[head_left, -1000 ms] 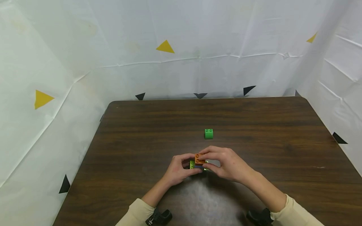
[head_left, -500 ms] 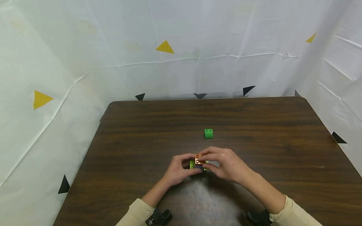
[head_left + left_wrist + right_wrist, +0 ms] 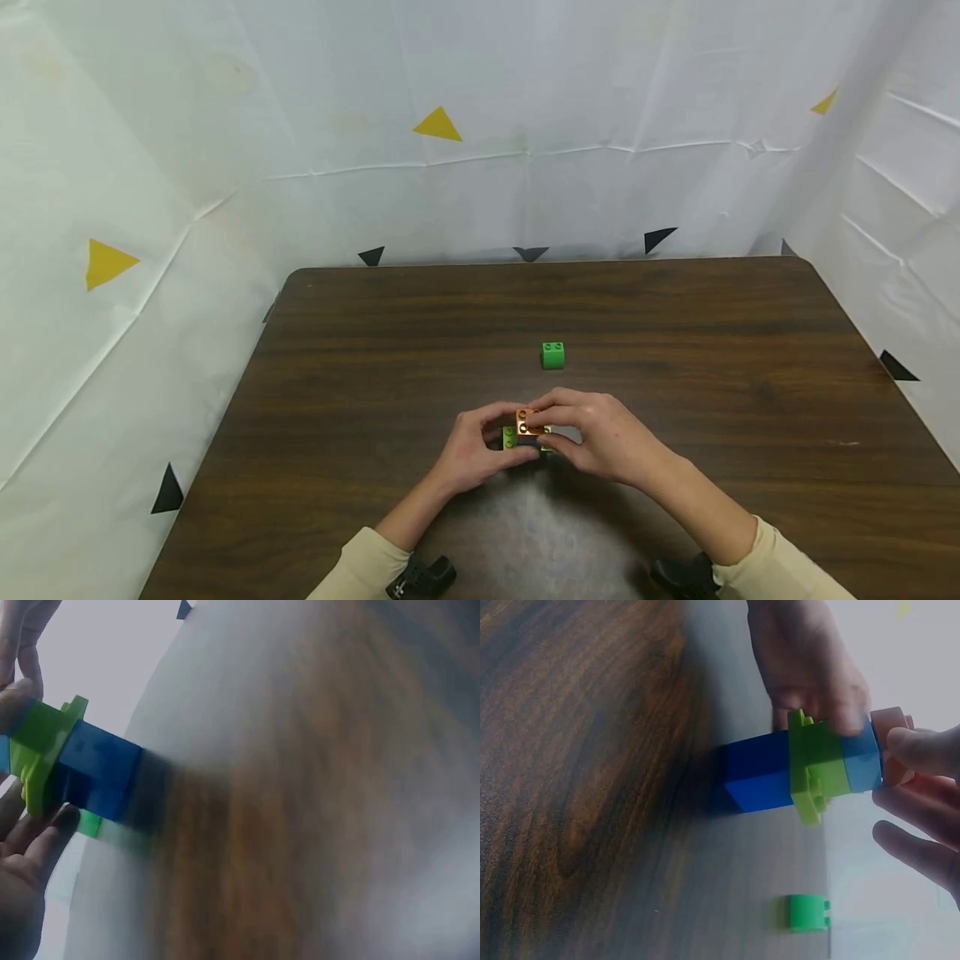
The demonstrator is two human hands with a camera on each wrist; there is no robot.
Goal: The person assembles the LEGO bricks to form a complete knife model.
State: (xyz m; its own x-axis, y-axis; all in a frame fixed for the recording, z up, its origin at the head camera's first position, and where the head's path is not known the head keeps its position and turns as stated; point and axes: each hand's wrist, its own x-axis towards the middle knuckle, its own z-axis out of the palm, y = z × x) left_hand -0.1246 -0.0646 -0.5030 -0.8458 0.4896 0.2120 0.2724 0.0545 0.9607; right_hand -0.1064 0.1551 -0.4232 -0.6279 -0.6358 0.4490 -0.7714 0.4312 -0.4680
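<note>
My left hand (image 3: 480, 454), just below the centre of the head view, is partly closed round a stack of toy building bricks, its thumb and fingers set on opposite sides and only as far apart as the bricks are wide. My right hand (image 3: 592, 437), immediately to the right of it, pinches the orange brick (image 3: 524, 422) at the top of the stack between thumb and fingers; in the right wrist view one of my fingers, towards the lower right, is held clear of the bricks. That same view shows the stack sideways, right of centre: the orange brick at the right end, then a lighter blue brick (image 3: 863, 761), a lime block (image 3: 826, 761), a wider lime studded plate (image 3: 801, 776), and a dark blue section (image 3: 757, 772) at the left end, next to the table. I cannot tell whether the orange brick is pressed fully home. A green two-stud brick (image 3: 552, 357) sits alone on the dark wood-grain table (image 3: 375, 367), above my hands in the head view. Pale sleeves (image 3: 363, 567) come in from the bottom edge, and white sheeting (image 3: 525, 67) with yellow and black triangles fills the upper part and both sides.
</note>
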